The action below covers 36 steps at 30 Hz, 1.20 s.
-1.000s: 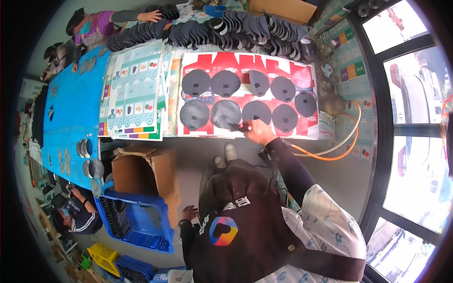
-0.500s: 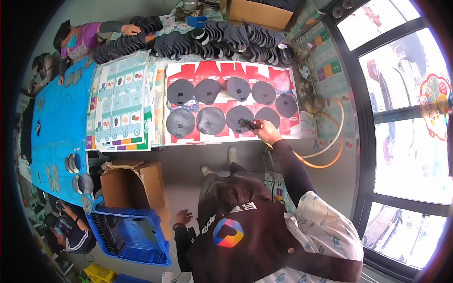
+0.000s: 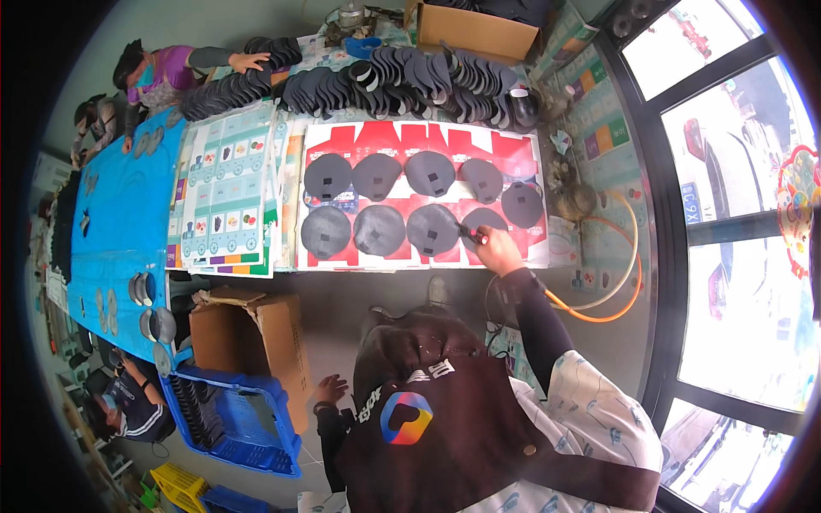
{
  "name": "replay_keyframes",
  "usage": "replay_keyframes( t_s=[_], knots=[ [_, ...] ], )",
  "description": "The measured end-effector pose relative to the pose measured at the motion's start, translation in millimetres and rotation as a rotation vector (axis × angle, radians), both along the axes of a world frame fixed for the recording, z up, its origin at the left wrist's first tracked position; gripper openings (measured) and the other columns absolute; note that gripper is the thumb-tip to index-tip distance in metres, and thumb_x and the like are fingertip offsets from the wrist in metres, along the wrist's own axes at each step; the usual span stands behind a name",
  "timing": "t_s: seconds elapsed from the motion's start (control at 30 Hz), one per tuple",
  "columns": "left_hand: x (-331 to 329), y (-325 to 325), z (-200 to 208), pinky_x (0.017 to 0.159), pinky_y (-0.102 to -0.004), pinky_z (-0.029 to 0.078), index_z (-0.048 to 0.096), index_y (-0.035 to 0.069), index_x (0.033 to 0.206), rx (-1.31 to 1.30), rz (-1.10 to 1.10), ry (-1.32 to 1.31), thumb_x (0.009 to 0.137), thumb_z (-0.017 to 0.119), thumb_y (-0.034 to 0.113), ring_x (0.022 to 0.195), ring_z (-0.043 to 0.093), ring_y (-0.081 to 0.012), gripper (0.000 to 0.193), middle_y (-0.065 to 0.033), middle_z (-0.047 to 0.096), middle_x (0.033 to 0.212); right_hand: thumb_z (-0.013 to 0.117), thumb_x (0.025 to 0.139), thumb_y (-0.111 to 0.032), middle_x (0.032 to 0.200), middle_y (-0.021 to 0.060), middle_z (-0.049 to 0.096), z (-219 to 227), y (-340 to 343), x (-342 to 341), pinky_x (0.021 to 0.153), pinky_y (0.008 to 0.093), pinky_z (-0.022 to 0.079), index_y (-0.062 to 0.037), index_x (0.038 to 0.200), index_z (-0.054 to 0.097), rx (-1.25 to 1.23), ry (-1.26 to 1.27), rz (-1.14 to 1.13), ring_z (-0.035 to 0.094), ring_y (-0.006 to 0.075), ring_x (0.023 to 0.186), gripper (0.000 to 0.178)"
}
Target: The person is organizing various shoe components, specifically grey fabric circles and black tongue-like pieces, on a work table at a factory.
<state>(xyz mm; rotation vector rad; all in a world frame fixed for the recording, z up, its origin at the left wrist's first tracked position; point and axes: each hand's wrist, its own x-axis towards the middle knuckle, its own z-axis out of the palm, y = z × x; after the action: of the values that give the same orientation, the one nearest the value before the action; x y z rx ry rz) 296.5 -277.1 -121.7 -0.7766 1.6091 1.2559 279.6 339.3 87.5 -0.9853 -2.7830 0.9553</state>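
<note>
So the right hand (image 3: 498, 251) has a brush-like tool (image 3: 473, 233) gripped in its fingers, with the tip by the gap between the third and fourth dark discs (image 3: 434, 229) of the lower row, right of the middle of the frame. Can't tell if the bristles are actually touching. Left hand (image 3: 330, 389) is hanging loose at lower centre, fingers spread, nothing in it that I can see.

For doing this bit well, I'd say keep the tool at a low angle and go for light, even strokes right out to the rim, because pressing hard would probably skid a thin disc out of its spot. The hand covers part of that fourth disc, so I'd lift the knuckles and come in from the near side. The free hand could pin an edge if one slides.

As for looks: nine of them in two rough rows on a red-and-white sheet (image 3: 534, 248), flat, charcoal grey, roundish but some a bit narrower at the bottom. Each one I can see properly has a small black rectangle. The lower-left ones look greyer and a bit streaky or shiny, the upper row more matte.
</note>
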Motion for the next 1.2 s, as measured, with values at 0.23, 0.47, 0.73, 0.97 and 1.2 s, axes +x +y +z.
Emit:
replay_keyframes(
  t_s=[0.23, 0.47, 0.73, 0.97, 1.2],
  knots=[
    [27.2, 11.0, -19.6, 0.064, -0.0370, 0.053, 0.058, 0.005, 0.127, 0.075, -0.020, -0.009, 0.099, 0.058, 0.028, 0.084, 0.072, -0.0299, 0.036, -0.0180, 0.073, 0.104, 0.063, 0.090, -0.025, 0.093, 0.0277, 0.069, -12.6, 3.4, -8.5, 0.083, 0.0504, 0.053, -0.0045, 0.107, 0.071, -0.163, 0.102, -0.083, 0.066, 0.0458, 0.096, 0.028],
    [21.9, 18.8, -20.9, 0.056, -0.0371, 0.053, 0.058, 0.004, 0.125, 0.022, 0.101, 0.012, 0.098, 0.061, 0.026, 0.075, 0.072, -0.0300, 0.035, -0.0218, 0.073, 0.099, 0.064, 0.089, -0.026, 0.093, 0.0280, 0.069, -17.1, 8.8, 14.7, 0.083, 0.0487, 0.053, -0.0031, 0.105, 0.070, -0.264, -0.051, -0.065, 0.066, 0.0456, 0.096, 0.029],
    [19.6, 41.8, -7.0, 0.061, -0.0348, 0.053, 0.061, 0.005, 0.122, 0.002, 0.069, -0.014, 0.099, 0.059, 0.027, 0.079, 0.073, -0.0271, 0.032, -0.0147, 0.074, 0.099, 0.062, 0.091, -0.025, 0.096, 0.0269, 0.070, -6.1, 9.0, 0.8, 0.082, 0.0459, 0.054, -0.0058, 0.109, 0.073, -0.203, -0.160, 0.093, 0.067, 0.0438, 0.098, 0.029],
    [25.6, 31.7, -14.2, 0.064, -0.0346, 0.054, 0.059, 0.003, 0.123, 0.104, -0.190, 0.104, 0.099, 0.059, 0.027, 0.077, 0.070, -0.0264, 0.034, -0.0174, 0.073, 0.103, 0.062, 0.085, -0.017, 0.097, 0.0270, 0.070, 5.2, 7.7, -0.7, 0.087, 0.0466, 0.052, -0.0021, 0.109, 0.072, -0.360, -0.049, 0.129, 0.067, 0.0427, 0.100, 0.029],
    [24.1, 37.2, -12.5, 0.067, -0.0367, 0.057, 0.056, 0.001, 0.129, 0.073, -0.055, 0.039, 0.098, 0.058, 0.026, 0.082, 0.070, -0.0275, 0.039, -0.0187, 0.073, 0.102, 0.060, 0.084, -0.018, 0.102, 0.0275, 0.070, -11.6, 60.0, 43.0, 0.089, 0.0490, 0.053, -0.0046, 0.117, 0.070, -0.164, -0.063, -0.094, 0.066, 0.0443, 0.102, 0.037]
  ],
)
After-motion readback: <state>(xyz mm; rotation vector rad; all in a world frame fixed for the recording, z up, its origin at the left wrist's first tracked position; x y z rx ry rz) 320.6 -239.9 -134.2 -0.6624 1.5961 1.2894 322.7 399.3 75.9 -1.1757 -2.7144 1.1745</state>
